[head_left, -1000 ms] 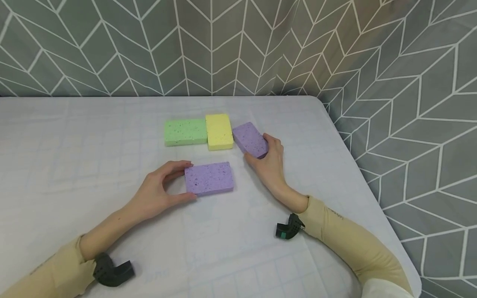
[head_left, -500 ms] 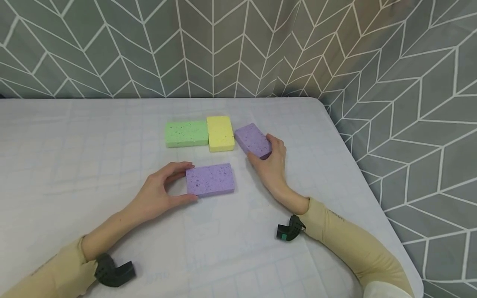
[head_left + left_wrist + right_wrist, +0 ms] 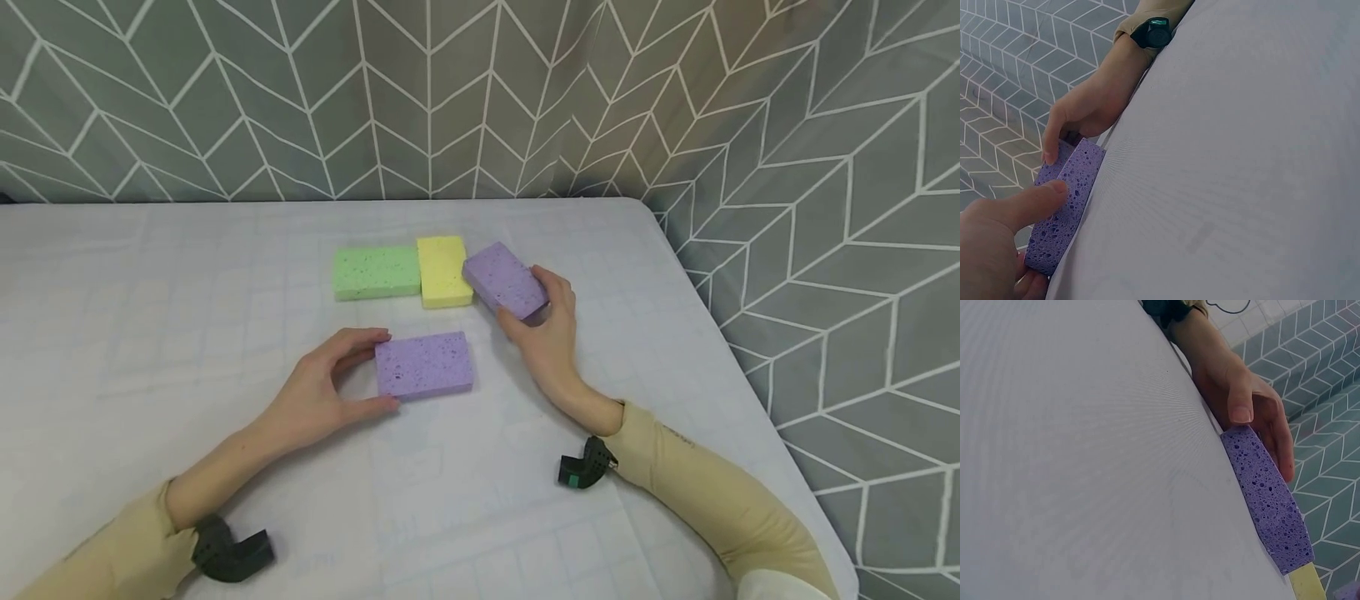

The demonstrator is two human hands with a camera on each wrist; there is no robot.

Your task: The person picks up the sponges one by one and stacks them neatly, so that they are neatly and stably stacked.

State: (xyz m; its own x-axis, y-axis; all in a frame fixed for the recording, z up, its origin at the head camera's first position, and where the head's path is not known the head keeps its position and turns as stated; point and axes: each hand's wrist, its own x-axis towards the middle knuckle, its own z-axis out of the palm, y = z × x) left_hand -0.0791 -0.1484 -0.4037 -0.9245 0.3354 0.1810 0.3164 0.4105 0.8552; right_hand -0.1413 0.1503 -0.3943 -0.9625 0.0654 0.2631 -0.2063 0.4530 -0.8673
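Note:
A purple sponge (image 3: 424, 365) lies flat on the table, its left end pinched between the thumb and fingers of my left hand (image 3: 318, 387). Farther back and to the right, my right hand (image 3: 546, 333) grips a second purple sponge (image 3: 506, 279) by its near right end. That sponge is turned at an angle and looks slightly raised, its left corner overlapping the right edge of a yellow sponge (image 3: 444, 272). Against the yellow one's left side sits a green sponge (image 3: 377, 272). In the right wrist view, only a corner of the right hand's sponge (image 3: 1349, 591) shows.
A white cloth covers the table (image 3: 225, 283), whose rounded far right corner and right edge meet a grey patterned curtain (image 3: 847, 250). Black wrist cameras sit on the left wrist (image 3: 231, 552) and right wrist (image 3: 587, 463).
My right hand's purple sponge has risen slightly and shifted left, from beside the yellow sponge to overlapping its edge. My left hand and its sponge stay nearly still.

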